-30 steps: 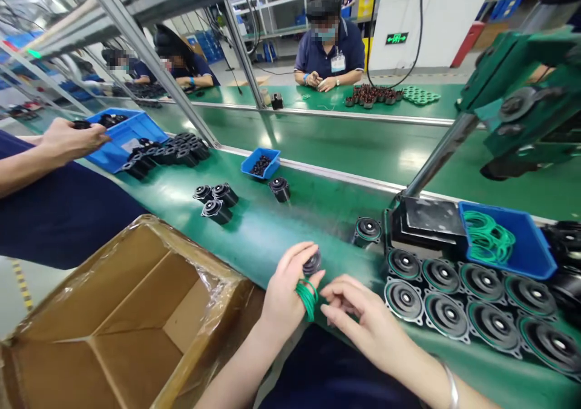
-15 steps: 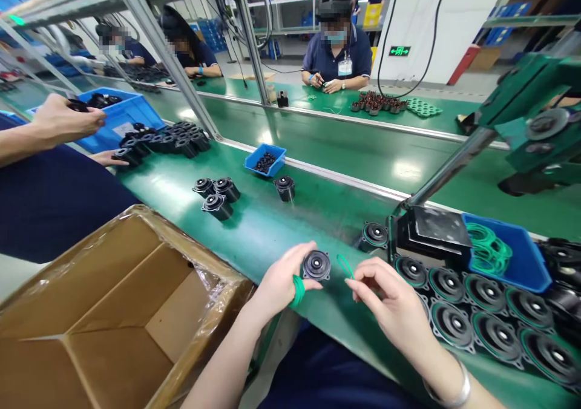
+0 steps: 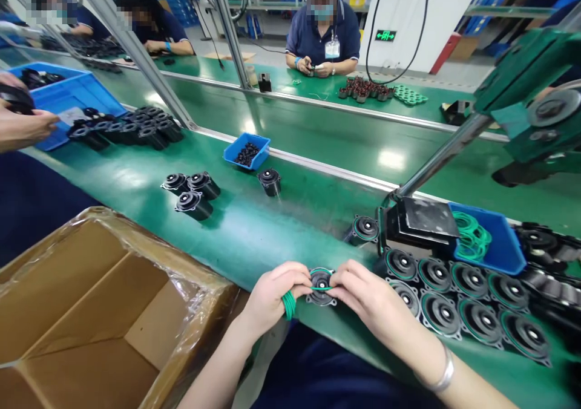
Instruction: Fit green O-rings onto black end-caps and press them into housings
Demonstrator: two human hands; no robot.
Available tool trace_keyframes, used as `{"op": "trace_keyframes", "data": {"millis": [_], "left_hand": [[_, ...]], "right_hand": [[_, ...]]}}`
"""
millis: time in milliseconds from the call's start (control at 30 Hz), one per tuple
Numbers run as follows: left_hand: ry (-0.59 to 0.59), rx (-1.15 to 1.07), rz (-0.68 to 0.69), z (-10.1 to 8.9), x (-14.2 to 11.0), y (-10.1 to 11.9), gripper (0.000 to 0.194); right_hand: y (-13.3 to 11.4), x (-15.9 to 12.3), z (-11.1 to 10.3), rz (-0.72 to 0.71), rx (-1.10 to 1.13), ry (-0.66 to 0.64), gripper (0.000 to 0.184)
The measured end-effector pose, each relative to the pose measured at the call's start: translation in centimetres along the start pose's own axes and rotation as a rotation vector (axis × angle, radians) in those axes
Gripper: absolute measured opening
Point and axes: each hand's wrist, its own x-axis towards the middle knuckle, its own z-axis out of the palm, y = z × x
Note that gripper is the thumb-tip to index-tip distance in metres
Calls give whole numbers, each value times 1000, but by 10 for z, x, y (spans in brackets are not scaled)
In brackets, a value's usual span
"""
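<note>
A black round motor housing (image 3: pixel 322 296) stands on the green bench in front of me, between my hands. Across its top stretches a thin green rubber ring (image 3: pixel 321 288), its near side pulled taut and its far side lying along the rim. My left hand (image 3: pixel 276 291) pinches the ring's left part, and several more green rings (image 3: pixel 288 305) hang looped on that hand. From the right, my right hand (image 3: pixel 363 288) pinches the ring's other end. To the right stand rows of similar housings (image 3: pixel 442 314), many with a green ring around the top.
A blue bin (image 3: pixel 503 239) of green rings sits behind the rows, beside a green press (image 3: pixel 521 94). An open carton (image 3: pixel 82 300) is at lower left. Loose housings (image 3: pixel 193 203) and a small blue tray (image 3: pixel 247 149) stand mid-bench. A co-worker's hand (image 3: pixel 27 124) holds a part at far left.
My left hand has let go of the housing, now on the bench, and grips the green ring. My right hand has brought the ring leftward onto the housing's top. The view has shifted.
</note>
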Motion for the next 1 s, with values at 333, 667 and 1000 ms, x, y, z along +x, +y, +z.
{"op": "trace_keyframes", "data": {"millis": [333,667,1000], "left_hand": [[-157,9,-116,-7,-4,5,30],[-70,62,-134,12,-22,9,26],[32,108,-16,16,-19,10,10]], "right_hand": [[-12,-17,8,4,-100,29,27],[-14,-26,29,-124,-135,203,14],[-14,-28,31,-241,-241,242,29]]}}
